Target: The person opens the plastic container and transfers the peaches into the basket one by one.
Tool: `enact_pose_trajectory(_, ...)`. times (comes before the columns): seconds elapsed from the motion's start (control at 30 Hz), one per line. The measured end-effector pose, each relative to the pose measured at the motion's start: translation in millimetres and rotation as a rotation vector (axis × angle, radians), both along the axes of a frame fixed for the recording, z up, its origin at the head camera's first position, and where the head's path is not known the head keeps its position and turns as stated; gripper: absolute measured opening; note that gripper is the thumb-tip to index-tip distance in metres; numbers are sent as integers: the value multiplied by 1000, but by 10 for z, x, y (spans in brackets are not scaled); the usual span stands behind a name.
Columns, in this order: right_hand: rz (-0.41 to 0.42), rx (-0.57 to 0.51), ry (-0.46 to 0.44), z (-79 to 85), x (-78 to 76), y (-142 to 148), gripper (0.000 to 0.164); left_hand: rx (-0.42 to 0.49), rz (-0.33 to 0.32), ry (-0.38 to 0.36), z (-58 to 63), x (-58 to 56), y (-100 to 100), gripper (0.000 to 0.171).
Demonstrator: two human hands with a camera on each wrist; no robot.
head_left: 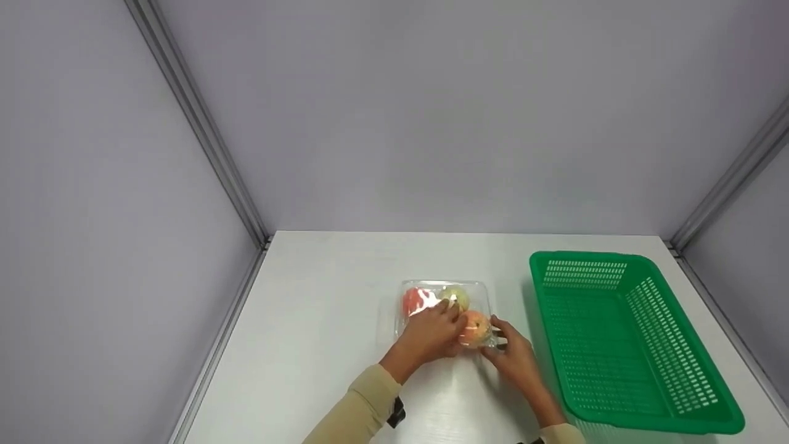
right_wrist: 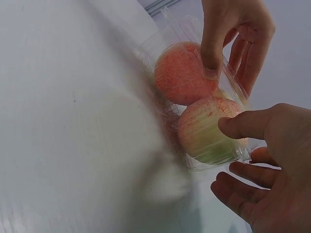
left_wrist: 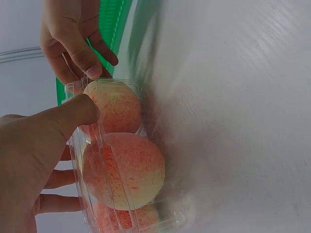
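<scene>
A clear plastic clamshell box [head_left: 478,286] lies on the white table with several round, peach-like fruits [head_left: 474,328] inside, mottled red, orange and pale yellow-green. From the left, my left hand [head_left: 431,333] reaches over the lid, its fingers spread on top and its thumb on the front edge, as the left wrist view shows. My right hand [head_left: 515,357] holds the front right corner. In the right wrist view, the right thumb is on the front side near a yellow-green fruit [right_wrist: 209,141], with the other fingers round the box's end. The lid's far part is hidden in both wrist views.
A large green plastic basket [head_left: 641,422] with slotted sides stands on the table [head_left: 296,345], just right of my right hand. Pale grey panels [head_left: 468,123] rise behind and at both sides, with metal rails [head_left: 203,123] at the corners.
</scene>
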State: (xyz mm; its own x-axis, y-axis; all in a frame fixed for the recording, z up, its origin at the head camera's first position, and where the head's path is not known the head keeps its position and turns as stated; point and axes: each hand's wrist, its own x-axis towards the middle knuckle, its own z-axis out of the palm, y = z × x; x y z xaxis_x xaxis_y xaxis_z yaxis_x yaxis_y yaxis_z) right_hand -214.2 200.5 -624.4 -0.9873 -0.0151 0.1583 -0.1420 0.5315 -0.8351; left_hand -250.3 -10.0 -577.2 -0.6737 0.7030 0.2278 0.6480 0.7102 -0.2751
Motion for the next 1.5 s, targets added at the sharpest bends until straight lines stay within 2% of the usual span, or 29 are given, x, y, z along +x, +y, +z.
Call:
enact_pose_trajectory(0.17, 5, -16, -7, -1, -3, -1, 59, -7, 0, 23, -5, -5, 12, 51)
enact_pose_trajectory(0.37, -8, -32, -7, -6, -7, -3, 60, -35, -20, 130, -40, -1, 40, 43)
enact_pose_trajectory(0.47, -10, -39, -3, -13, -4, -3, 59, -49, -21, 153, -58, 2, 66, 40)
enact_pose_trajectory(0.9, -17, -24, -6, -27, -10, -12, 59, -112, 44, 119, -86, -2, 177, 59)
enact_pose_trajectory(1.0, -14, -31, -1, -36, -16, -8, 58, -125, 52, 117, -82, 7, 204, 58)
enact_pose_trajectory(1.17, -4, -66, -11, -56, -14, -1, 60, -195, 78, 114, -64, 40, 239, 55)
enact_pose_trajectory(1.33, -24, -110, -84, -78, 11, -15, 66, -233, 84, 119, -62, 71, 265, 49)
enact_pose_trajectory(1.5, -55, -144, -167, -91, 25, -28, 61, -230, 85, 125, -50, 81, 288, 38)
